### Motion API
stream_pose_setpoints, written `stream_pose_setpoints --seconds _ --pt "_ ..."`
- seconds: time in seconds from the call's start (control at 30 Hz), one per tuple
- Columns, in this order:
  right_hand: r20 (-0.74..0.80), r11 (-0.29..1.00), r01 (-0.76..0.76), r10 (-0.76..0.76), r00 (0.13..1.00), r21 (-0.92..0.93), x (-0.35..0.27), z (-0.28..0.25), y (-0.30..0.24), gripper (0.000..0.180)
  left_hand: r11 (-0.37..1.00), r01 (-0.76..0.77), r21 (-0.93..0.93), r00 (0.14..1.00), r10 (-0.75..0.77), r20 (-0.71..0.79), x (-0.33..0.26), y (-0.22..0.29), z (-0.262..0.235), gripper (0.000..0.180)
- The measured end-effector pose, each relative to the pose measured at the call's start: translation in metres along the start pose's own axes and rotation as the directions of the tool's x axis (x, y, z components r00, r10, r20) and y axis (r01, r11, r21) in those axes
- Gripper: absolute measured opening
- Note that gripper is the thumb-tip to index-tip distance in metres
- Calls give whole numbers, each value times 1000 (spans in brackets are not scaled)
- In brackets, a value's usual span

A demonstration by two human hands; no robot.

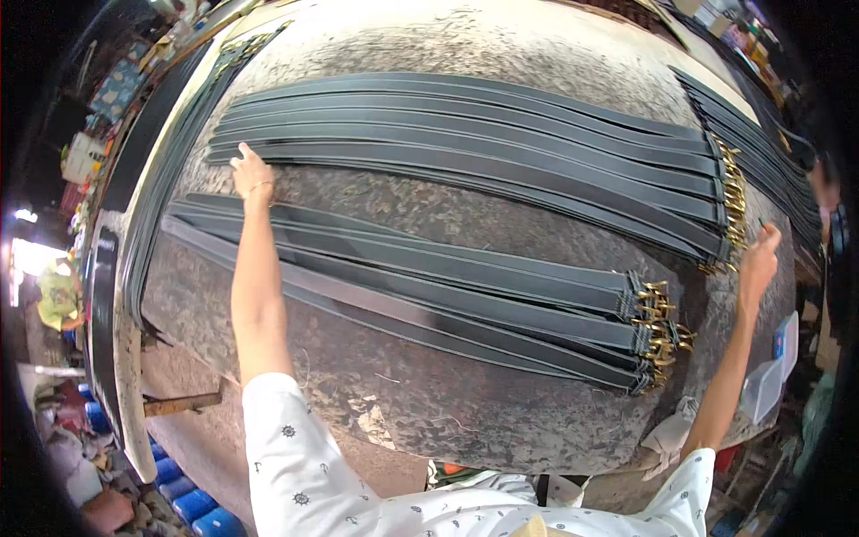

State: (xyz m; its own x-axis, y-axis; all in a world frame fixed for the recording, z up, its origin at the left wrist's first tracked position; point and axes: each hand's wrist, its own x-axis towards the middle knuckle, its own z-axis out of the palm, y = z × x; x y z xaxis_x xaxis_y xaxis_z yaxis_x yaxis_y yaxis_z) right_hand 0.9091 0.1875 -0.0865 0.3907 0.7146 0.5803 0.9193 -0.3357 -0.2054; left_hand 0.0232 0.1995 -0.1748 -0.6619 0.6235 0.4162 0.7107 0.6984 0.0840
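Black belts with pale edge stitching lie in two groups across a worn, stained table. At the left end of the far group of belts (465,130), my left hand (253,174) has its fingers bent on the strap end of the nearest belt. My right hand (760,259) is closed, just right of that group's brass buckles (734,192) and apart from them. A small dark tip shows above its fingers; what it belongs to is too small to make out. Closer to me lies the second group of belts (447,286), slightly fanned, its brass buckles (660,318) at the right.
More straps (174,170) hang along the table's left edge, and another buckled bunch (756,143) lies at the far right. Clear plastic boxes (768,380) sit at the right edge beside a pale cloth (671,437). Blue rolled items (192,503) stand below left.
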Motion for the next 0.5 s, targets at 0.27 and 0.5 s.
stream_pose_setpoints --seconds 0.27,0.5 --pt "48 998 58 -58 997 -12 19 11 23 30 967 163 -198 938 -90 334 19 -18 26 75" --pt "-21 981 76 -73 997 179 -9 0 36 37 989 -81 -123 994 89 60 -31 34 -1 73"
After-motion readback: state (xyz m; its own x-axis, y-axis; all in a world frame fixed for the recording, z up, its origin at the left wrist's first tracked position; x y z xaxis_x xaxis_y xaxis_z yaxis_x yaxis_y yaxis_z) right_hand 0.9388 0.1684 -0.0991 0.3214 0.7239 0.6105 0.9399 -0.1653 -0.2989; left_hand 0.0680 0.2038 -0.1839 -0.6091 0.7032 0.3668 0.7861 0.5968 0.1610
